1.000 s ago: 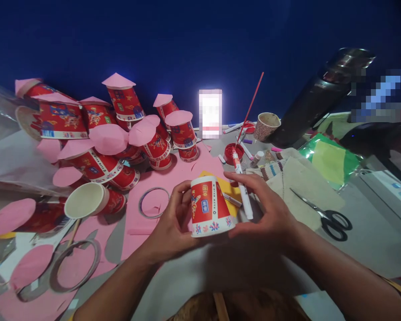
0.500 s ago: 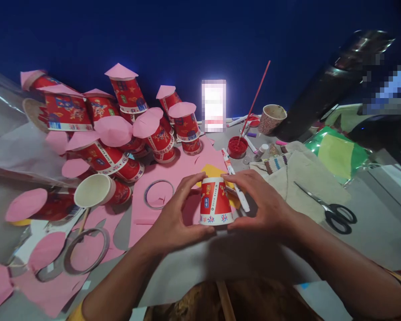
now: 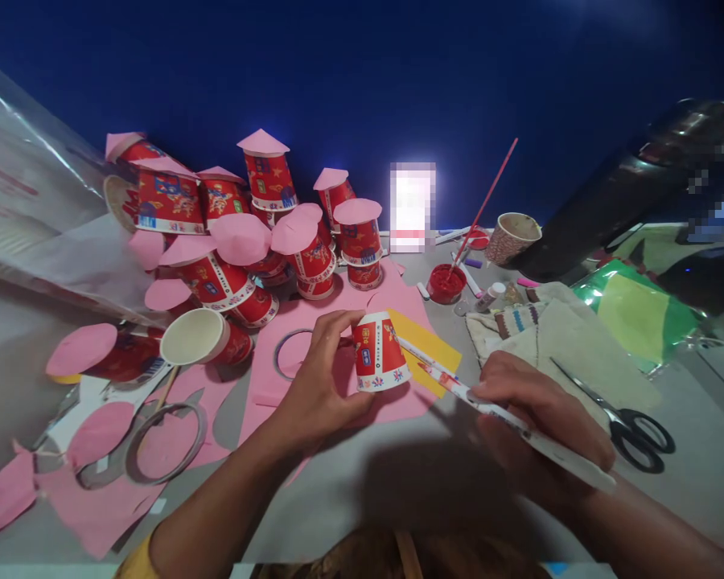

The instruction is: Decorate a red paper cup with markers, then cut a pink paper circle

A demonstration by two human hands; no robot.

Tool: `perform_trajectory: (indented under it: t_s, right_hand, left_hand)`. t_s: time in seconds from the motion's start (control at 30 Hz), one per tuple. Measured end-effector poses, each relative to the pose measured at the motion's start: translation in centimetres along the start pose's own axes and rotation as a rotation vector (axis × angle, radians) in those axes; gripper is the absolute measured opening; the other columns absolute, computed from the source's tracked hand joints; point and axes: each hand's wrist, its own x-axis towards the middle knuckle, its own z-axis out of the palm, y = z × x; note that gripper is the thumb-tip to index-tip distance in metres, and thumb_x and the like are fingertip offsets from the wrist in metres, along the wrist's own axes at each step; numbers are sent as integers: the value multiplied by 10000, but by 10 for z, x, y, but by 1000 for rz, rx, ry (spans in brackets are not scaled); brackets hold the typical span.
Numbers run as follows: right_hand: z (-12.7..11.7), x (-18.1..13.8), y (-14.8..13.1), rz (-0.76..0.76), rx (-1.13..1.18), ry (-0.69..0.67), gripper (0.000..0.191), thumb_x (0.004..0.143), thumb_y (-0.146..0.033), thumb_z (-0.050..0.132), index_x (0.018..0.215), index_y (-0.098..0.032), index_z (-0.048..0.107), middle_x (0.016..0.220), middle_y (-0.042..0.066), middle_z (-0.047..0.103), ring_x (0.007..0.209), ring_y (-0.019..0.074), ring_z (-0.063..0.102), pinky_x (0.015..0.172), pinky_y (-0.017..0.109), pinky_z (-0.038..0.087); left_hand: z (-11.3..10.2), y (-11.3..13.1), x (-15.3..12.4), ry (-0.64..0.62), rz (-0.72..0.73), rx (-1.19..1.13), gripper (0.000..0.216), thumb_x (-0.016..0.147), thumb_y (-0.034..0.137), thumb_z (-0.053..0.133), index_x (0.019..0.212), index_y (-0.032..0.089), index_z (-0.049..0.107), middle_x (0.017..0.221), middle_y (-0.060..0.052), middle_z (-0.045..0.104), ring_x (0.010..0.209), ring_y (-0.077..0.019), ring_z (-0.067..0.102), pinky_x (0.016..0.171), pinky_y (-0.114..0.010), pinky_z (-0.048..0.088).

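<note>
My left hand (image 3: 321,390) is wrapped round a red and white paper cup (image 3: 376,354), which stands mouth down and tilts slightly. Thumb and fingers press on its left side. A white marker pen (image 3: 570,458) with a red-patterned front end is in my right hand (image 3: 534,398), pointing left toward the cup. Beneath that front end lies yellow paper (image 3: 438,346) with another slim white pen (image 3: 415,351) on it. Pink paper (image 3: 277,322) spreads under and behind the cup.
Stacked red cups with pink paper cone tops (image 3: 269,181) crowd the left, near tape rolls (image 3: 133,458) and pink scraps. To the right are scissors (image 3: 624,426), a cloth bag (image 3: 597,338), a red paint pot (image 3: 446,285) holding a stick, and a patterned cup (image 3: 512,239).
My right hand has let go of the cup and moved right, taking up the white marker pen. The cup stays in my left hand, tilted a little. The view has shifted left.
</note>
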Motion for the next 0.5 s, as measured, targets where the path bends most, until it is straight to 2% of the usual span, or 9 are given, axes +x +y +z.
perform_trajectory:
  t_s: [0.13, 0.27, 0.37, 0.5]
  right_hand:
    - [4, 2, 0, -26, 40, -121, 305, 868, -23, 615, 1107, -200, 684, 761, 25, 702, 632, 177, 652, 578, 298, 495]
    - [1, 4, 0, -53, 5, -112, 222, 931, -102, 625, 1102, -207, 718, 731, 9, 706, 570, 155, 643, 529, 278, 486]
    - [-2, 6, -3, -53, 10, -197, 236, 934, -82, 651, 1130, -195, 717, 786, 29, 769, 635, 178, 716, 573, 292, 555]
    - [-1, 7, -4, -26, 46, -191, 176, 962, -103, 677, 1108, -189, 728, 817, 51, 814, 669, 208, 763, 613, 320, 606]
  left_hand:
    - [1, 2, -1, -6, 0, 32, 798, 781, 241, 797, 1485, 317, 429, 1494, -100, 474, 1420, -323, 511, 1191, -551, 499]
    - [3, 4, 0, -1, 18, 38, 767, 812, 329, 829, 1467, 315, 431, 1466, -104, 489, 1388, -319, 533, 1166, -552, 523]
    - [3, 5, 1, -6, 33, 40, 776, 809, 375, 855, 1457, 317, 432, 1453, -105, 503, 1370, -318, 545, 1153, -549, 534]
    - [3, 4, 1, -17, 59, 46, 776, 805, 383, 862, 1453, 315, 441, 1440, -107, 519, 1358, -320, 551, 1147, -549, 539]
